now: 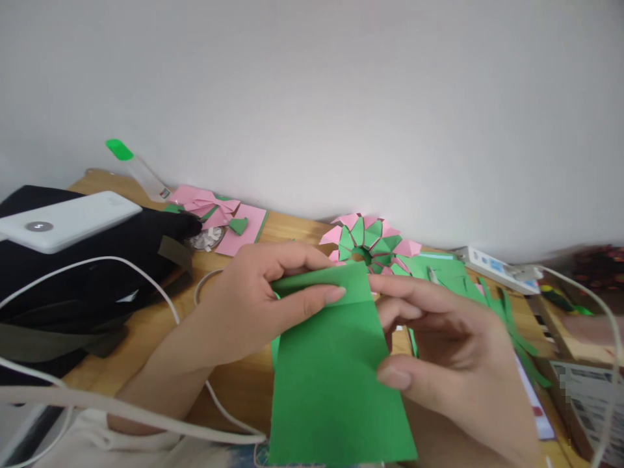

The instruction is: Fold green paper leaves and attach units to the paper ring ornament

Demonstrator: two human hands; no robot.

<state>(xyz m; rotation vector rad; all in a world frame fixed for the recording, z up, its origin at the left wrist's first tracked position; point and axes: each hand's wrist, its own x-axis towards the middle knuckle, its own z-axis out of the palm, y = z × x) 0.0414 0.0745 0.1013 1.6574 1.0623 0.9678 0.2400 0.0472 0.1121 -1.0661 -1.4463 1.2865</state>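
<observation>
A sheet of green paper [336, 377] is held up in front of me, with a crease and a folded flap along its top. My left hand [292, 286] pinches that upper fold, thumb in front and fingers behind. At the sheet's right edge is my right hand [439, 338], its index fingertip touching near the top corner and its thumb on the front lower down. Its other fingers curl partly behind the paper. Beyond the hands lies a ring of folded pink and green paper pieces [373, 234].
Pink paper sheets [248, 224] and folded pieces lie at the back left, near a green-capped clear tube [141, 172]. A white power bank [73, 218] rests on black cloth [146, 253]. At right are green paper strips [511, 325] and a power strip [497, 266]. White cables cross the wooden table [287, 227].
</observation>
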